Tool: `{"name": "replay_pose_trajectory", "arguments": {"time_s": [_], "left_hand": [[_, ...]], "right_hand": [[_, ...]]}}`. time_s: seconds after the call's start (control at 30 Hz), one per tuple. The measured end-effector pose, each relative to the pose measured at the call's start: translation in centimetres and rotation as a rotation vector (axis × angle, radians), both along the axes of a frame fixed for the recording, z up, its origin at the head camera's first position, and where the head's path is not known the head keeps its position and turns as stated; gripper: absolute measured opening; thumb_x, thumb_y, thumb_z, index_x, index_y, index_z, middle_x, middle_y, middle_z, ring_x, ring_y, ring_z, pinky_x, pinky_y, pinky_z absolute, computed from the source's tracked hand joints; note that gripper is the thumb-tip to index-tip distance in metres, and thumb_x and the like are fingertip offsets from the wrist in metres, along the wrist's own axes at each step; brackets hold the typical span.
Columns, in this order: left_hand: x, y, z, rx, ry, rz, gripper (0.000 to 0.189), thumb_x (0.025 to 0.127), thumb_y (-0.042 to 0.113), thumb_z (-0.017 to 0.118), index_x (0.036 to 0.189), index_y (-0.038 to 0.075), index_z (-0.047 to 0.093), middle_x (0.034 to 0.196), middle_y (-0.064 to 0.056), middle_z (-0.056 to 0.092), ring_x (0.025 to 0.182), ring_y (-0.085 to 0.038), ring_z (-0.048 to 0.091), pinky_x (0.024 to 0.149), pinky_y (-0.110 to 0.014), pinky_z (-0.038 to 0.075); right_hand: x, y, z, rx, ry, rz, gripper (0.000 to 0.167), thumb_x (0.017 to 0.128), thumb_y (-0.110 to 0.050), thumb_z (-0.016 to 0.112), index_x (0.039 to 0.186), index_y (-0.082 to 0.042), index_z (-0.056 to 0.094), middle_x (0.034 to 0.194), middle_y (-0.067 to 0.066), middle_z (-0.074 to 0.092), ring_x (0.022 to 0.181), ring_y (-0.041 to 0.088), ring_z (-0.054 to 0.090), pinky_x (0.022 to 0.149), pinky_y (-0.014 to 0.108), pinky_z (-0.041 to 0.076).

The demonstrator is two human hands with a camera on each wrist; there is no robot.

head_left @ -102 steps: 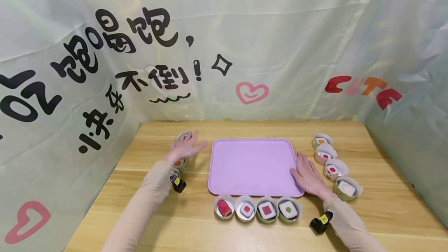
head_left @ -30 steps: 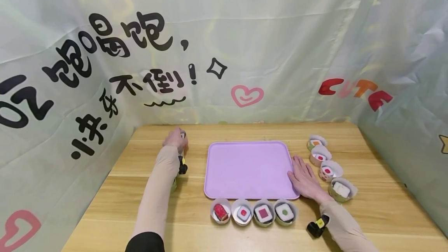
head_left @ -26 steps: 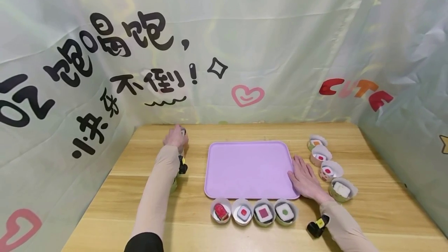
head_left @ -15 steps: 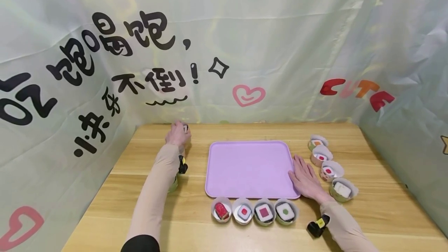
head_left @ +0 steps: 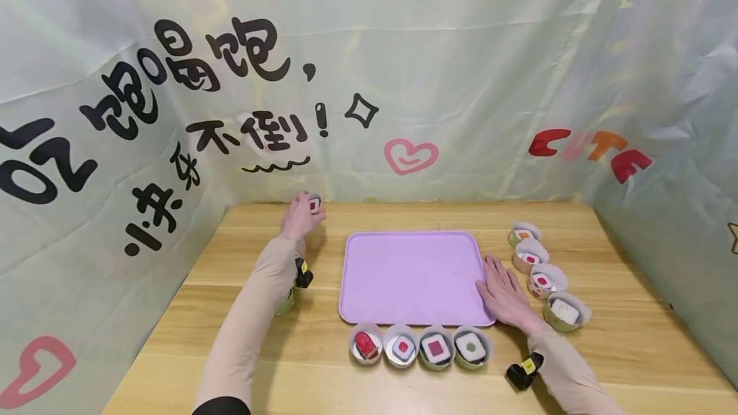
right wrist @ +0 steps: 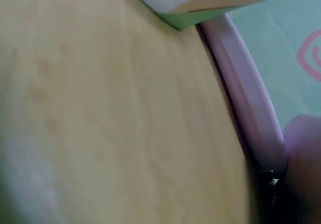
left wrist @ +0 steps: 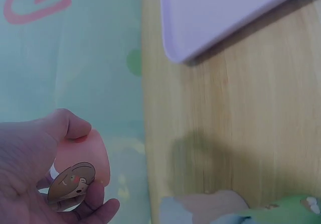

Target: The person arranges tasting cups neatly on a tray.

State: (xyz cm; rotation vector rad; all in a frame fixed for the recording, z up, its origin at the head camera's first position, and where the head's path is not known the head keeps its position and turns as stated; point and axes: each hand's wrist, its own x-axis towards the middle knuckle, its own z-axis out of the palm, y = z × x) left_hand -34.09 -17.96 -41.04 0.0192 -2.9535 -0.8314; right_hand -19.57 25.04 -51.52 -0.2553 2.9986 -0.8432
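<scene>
At the table's back left, my left hand [head_left: 300, 218] grips a small pink paper cup [left wrist: 103, 158] with a cartoon face on it, raised off the table. A sushi-like piece [head_left: 314, 205], white with a dark red centre, shows in the cup's mouth. In the left wrist view my thumb and fingers curl round the cup's side. My right hand [head_left: 506, 294] lies with extended fingers on the right edge of the purple tray [head_left: 412, 277]. The right wrist view shows only part of that hand beside the tray's rim.
Several paper cups with sushi-like pieces stand along the tray's front, including one with a red roll [head_left: 366, 346]. More line the right, the nearest holding a white piece [head_left: 565, 311]. My left forearm partly hides a green cup [head_left: 285, 305]. A printed cloth [head_left: 461, 82] hangs behind.
My left hand first hovered spread over the left cups, then took hold of the far one. It has since moved up and slightly right with that cup. My right hand has stayed put.
</scene>
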Motion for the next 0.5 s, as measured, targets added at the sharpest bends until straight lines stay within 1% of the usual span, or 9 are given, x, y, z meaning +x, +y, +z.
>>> {"name": "replay_pose_trajectory", "arguments": {"time_s": [0.13,0.2,0.3,0.37,0.5], "left_hand": [[0.5,0.7,0.2,0.003,0.026,-0.016,0.064,0.09,0.027,0.059,0.144,0.001,0.035,0.123,-0.024,0.055,0.103,-0.037,0.059,0.082,-0.047,0.053],[0.7,1.0,0.2,-0.004,0.035,-0.027,0.062,0.091,0.027,0.057,0.143,0.0,0.036,0.121,-0.024,0.055,0.102,-0.037,0.059,0.081,-0.047,0.053],[1.0,1.3,0.1,-0.009,0.042,-0.043,0.06,0.091,0.028,0.055,0.142,-0.001,0.037,0.121,-0.024,0.054,0.101,-0.037,0.058,0.079,-0.047,0.052],[1.1,1.4,0.1,-0.008,0.047,-0.065,0.059,0.092,0.028,0.054,0.141,0.0,0.04,0.123,-0.025,0.054,0.103,-0.037,0.057,0.079,-0.047,0.052],[1.3,1.5,0.0,0.019,0.06,-0.113,0.056,0.093,0.029,0.056,0.142,0.004,0.045,0.127,-0.025,0.054,0.107,-0.037,0.057,0.081,-0.048,0.053]], "right_hand": [[0.0,-0.1,0.1,0.006,0.001,-0.012,0.061,0.107,-0.02,0.038,0.152,0.016,0.02,0.162,0.036,0.014,0.152,0.052,0.009,0.121,0.068,0.003],[-0.2,0.1,-0.3,0.002,0.006,-0.01,0.063,0.109,-0.028,0.032,0.153,0.015,0.02,0.162,0.035,0.013,0.152,0.051,0.008,0.121,0.068,0.002],[-0.4,0.5,-1.0,-0.007,0.032,0.002,0.071,0.11,-0.04,0.024,0.153,0.015,0.019,0.162,0.035,0.013,0.153,0.05,0.007,0.121,0.068,0.001],[-0.4,0.7,-1.5,-0.021,0.062,0.013,0.075,0.109,-0.045,0.022,0.153,0.015,0.02,0.161,0.036,0.015,0.153,0.05,0.008,0.12,0.068,0.0],[-0.2,0.6,-1.4,-0.048,0.097,0.008,0.069,0.108,-0.037,0.031,0.152,0.015,0.022,0.16,0.037,0.018,0.152,0.051,0.01,0.12,0.068,0.0]]}}
